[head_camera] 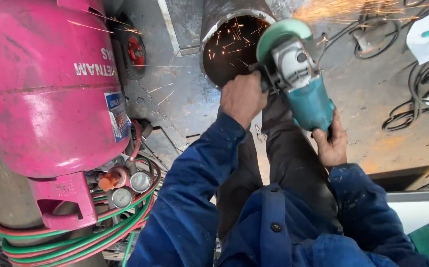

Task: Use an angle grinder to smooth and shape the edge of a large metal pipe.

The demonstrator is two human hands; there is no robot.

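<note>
Here we grip one grinder point(301, 81) at the pipe point(231, 42), left hand point(243, 97) fingers wrapping its side handle, right hand point(331, 143) fingers clasping its body; one cylinder point(46, 84) stands left.

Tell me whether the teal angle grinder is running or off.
Running: orange sparks spray from the teal angle grinder at the rim of the steel pipe, held by left hand and right hand.

both hands closed in a grip — left hand point(242, 97) forward, right hand point(331, 143) nearer, blue-sleeved arms extended.
</note>
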